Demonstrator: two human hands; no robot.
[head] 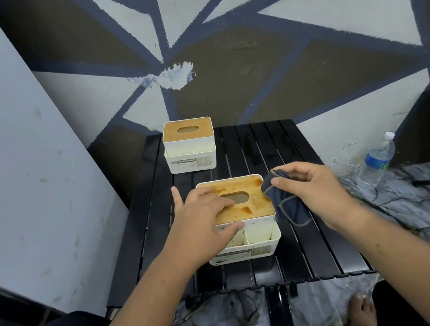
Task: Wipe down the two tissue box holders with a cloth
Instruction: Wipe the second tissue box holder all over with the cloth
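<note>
Head view: two tissue box holders on slatted table [312,234]. Near holder [251,237] sits under left hand [206,220], fingers spread flat on its wooden lid [252,207]. Far holder [190,149] stands well behind. One cloth [285,202], limp and soft, is pinched by right hand [313,189] beside the lid. Holders look light, rigid, likely to slide; steady from the top.

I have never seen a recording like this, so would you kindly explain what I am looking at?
There is no machine here: one camera worn on a person's head looks down at their two bare hands. On the black table stand a near holder and a far holder, white tissue box holders with wooden lids. The left hand rests on the near holder's lid, steadying it. The right hand pinches a dark cloth at that lid's right edge. A water bottle stands on the floor to the right.
</note>
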